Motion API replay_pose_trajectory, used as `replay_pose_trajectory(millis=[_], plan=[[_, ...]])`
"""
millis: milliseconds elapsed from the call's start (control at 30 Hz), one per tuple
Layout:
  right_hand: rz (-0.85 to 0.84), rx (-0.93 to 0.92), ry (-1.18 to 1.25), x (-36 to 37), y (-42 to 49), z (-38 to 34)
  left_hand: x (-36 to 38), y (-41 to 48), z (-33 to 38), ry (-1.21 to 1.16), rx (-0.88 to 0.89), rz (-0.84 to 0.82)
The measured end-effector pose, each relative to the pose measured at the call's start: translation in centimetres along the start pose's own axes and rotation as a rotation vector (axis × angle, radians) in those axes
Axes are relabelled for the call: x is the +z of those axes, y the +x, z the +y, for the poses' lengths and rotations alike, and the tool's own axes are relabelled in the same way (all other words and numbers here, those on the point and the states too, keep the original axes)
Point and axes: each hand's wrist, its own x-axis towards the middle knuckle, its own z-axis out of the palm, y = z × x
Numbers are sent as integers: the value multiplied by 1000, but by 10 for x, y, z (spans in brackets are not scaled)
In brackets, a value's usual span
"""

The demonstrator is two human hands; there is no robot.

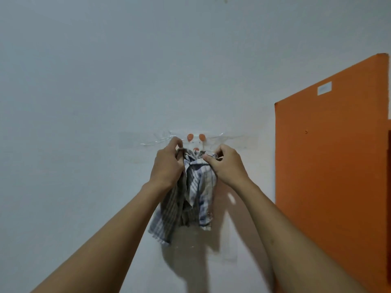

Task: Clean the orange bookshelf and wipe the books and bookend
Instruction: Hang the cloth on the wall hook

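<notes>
Checked cloth [200,187], vertical, perhaps hooked, between left hand [167,166], right hand [228,166].

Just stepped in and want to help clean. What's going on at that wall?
A person's left hand and right hand both grip a crumpled blue-and-grey checked cloth up at the small orange wall hooks. The orange bookshelf side panel is to the right, untouched.

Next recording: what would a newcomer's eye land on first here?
At centre, the left hand and right hand grip the top of a checked cloth that hangs down against the white wall, just below small orange hooks. The bright side of the orange bookshelf fills the right edge.
</notes>
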Motion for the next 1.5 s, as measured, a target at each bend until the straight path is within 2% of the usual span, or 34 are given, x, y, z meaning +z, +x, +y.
replay_pose_trajectory(millis=[133,233,333,433,700,767,867,1133,1500], plan=[[123,-97,59,9,13,0,6,9,-4,90,179,54],[223,-203,4,18,15,8,11,15,-9,225,218,21],[184,-283,-86,28,5,15,18,9,-16,328,246,-18],[135,-338,-161,34,-8,25,26,-11,-19,257,249,-26],[-41,-142,-119,38,-25,33,32,-31,-20,28,1,-144],[-65,-73,-22,34,-27,27,29,-32,-21,72,28,-150],[-25,-93,-16,34,-27,23,26,-32,-20,100,84,-182],[-66,-104,-94,33,-16,14,20,-29,-13,-58,4,-65],[-43,-19,118,33,-9,15,26,-17,-7,-61,-17,-75]])
